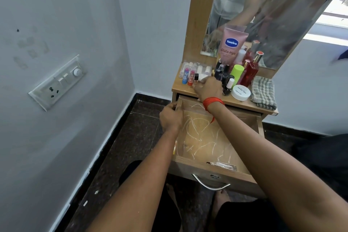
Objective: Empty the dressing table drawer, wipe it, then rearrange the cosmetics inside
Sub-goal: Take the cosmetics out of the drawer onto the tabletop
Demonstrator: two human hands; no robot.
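Pink Vaseline tube (233,44); lime-green bottle (236,72); red bottle (248,74); grey-checked cloth (263,93); orange-red wrist thread (212,102).

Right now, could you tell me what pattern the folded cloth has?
The cloth is grey-and-white checked; head view.

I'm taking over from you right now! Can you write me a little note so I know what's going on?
Left hand grips the left wall of the open wooden drawer.
Right hand is at the wooden tabletop among small bottles; whether it holds one is hidden.
On the tabletop: pink Vaseline tube, green bottle, red bottle, black nail polish bottles, white round jar, folded checked cloth at the right end.
Done: drawer nearly emptied; a small clear packet lies at its front.
Left: remove it, wipe the drawer, put everything back neatly.
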